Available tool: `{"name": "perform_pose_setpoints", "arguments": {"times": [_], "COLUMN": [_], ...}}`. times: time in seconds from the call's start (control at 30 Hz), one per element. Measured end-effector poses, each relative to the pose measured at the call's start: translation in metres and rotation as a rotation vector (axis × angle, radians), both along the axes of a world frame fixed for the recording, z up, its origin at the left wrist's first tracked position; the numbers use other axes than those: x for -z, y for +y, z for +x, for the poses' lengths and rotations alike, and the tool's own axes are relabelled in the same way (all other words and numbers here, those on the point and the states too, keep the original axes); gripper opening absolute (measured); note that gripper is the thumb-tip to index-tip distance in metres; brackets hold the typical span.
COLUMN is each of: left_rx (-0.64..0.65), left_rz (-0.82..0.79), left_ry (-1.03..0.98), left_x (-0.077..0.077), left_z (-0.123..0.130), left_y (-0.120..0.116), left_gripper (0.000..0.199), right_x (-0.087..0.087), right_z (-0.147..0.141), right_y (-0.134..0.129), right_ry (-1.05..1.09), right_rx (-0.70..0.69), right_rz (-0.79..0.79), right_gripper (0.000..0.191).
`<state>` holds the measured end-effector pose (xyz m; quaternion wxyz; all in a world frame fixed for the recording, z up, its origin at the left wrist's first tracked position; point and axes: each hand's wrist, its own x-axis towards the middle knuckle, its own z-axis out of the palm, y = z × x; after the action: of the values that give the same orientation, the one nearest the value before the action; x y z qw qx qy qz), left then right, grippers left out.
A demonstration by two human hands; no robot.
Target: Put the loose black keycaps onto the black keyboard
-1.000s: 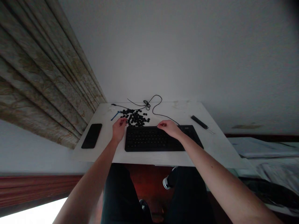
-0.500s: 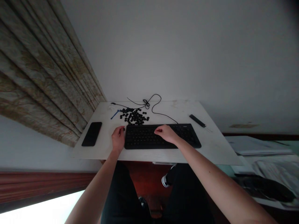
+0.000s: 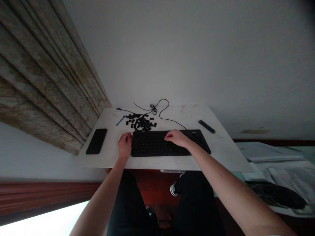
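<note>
My left hand (image 3: 124, 145) sits just off the left end of a black computer keyboard (image 3: 157, 147), its fingertips close together at the keyboard's edge. Whether they pinch something small, I cannot tell. My right hand (image 3: 177, 138) rests on the keys in the keyboard's upper middle. A heap of several loose black keycaps (image 3: 141, 123) lies beyond the keyboard, a little above my left hand. A thin blue tool (image 3: 120, 120) lies left of the heap, and a looped black cable (image 3: 159, 113) runs behind it to the keyboard.
A black smartphone (image 3: 96, 141) lies left of my left hand on the white desk (image 3: 221, 152). A slim black stick-like object (image 3: 207, 126) lies at the right. A draped curtain (image 3: 49, 75) hangs along the left side, and papers (image 3: 270, 152) lie beyond the desk's right edge.
My left hand has moved from the keycap heap down to the keyboard's left end. My right hand has shifted slightly along the keys. The view has tilted slightly.
</note>
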<state>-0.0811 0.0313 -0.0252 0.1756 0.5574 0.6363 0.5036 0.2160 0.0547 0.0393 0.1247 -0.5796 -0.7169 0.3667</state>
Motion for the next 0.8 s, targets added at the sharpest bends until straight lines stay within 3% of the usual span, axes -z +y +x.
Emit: {"name": "perform_pose_setpoints", "arguments": {"times": [0.4,0.8], "left_rx": [-0.054,-0.036], "left_rz": [-0.038,-0.023], "left_ry": [-0.058,-0.032], "left_x": [0.009,0.005], "left_z": [-0.005,-0.003], "left_y": [0.006,0.005], "left_gripper": [0.026,0.027], "right_x": [-0.007,0.006], "right_z": [0.002,0.003], "right_y": [0.005,0.012], "right_ry": [-0.026,-0.016], "right_rx": [-0.033,-0.033], "right_rz": [-0.095,-0.071], "right_gripper": [0.014,0.010]}}
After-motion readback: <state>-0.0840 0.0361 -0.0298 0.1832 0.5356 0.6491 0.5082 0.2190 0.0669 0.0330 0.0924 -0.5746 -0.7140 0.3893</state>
